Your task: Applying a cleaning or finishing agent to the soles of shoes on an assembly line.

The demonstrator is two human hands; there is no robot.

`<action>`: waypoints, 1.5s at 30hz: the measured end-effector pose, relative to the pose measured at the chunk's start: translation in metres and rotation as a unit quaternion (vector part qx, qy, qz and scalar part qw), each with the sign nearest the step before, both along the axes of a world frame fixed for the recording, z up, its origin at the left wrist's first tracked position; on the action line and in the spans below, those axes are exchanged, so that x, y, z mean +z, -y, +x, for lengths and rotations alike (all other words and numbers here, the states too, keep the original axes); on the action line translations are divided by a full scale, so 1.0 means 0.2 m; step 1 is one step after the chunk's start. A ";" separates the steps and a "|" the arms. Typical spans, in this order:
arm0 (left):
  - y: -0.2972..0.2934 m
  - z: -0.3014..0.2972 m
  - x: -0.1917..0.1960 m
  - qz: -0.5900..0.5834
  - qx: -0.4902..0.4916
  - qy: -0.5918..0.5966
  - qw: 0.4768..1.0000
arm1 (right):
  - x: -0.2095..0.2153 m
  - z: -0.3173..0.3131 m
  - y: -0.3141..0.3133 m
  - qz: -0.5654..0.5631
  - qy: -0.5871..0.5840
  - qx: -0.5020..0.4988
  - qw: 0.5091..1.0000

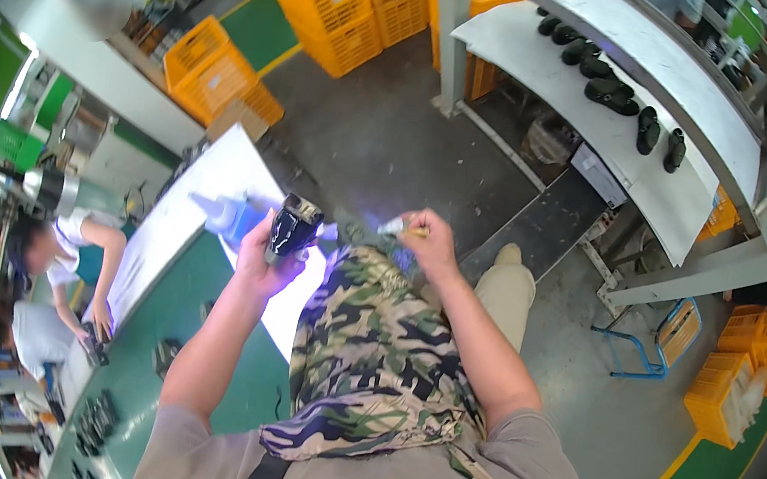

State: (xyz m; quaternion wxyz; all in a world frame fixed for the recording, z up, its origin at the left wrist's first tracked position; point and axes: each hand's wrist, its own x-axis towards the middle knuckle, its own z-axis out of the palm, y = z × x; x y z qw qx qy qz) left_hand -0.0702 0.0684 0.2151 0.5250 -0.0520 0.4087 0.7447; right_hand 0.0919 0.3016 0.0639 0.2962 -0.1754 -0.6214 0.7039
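My left hand [262, 256] grips a glossy black shoe [294, 226], holding it up over the edge of the workbench with its opening turned upward. In my right hand [434, 245] is a small brush [393, 226], pinched between the fingers, its pale tip pointing left toward the shoe. Brush and shoe are apart. A bluish, see-through squeeze bottle [233, 220] stands on the bench just left of the shoe. My camouflage apron [379, 338] lies below both hands.
The bench has a green top [194, 310] with several black shoes [95, 423]. At its left a co-worker [82, 264] handles a dark item. Across the aisle, a white shelf [521, 47] bears several dark shoes [611, 95]. Yellow crates [328, 13] and a blue-framed stool [650, 344] stand around.
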 end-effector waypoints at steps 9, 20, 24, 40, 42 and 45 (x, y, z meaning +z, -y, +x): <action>-0.79 -0.14 0.51 0.028 -0.017 -0.285 0.958 | -0.47 0.23 -0.10 -0.192 0.065 -0.112 0.973; -2.27 -0.21 1.26 -0.109 0.091 -0.857 0.496 | -0.53 0.19 -0.24 -0.287 0.108 -0.143 0.941; -2.59 -0.05 1.34 -0.180 0.022 -0.910 0.373 | -0.51 0.17 -0.26 -0.281 0.097 -0.137 0.945; -1.89 0.09 0.74 0.009 -0.040 -0.879 0.475 | -0.56 0.17 -0.22 -0.270 0.100 -0.159 0.944; -1.39 0.14 0.53 0.024 -0.081 -0.858 0.506 | -0.71 0.17 -0.26 -0.261 0.091 -0.178 0.944; -0.54 0.06 0.04 -0.122 -0.116 -0.690 0.704 | -0.76 0.19 -0.30 -0.318 0.084 -0.134 0.935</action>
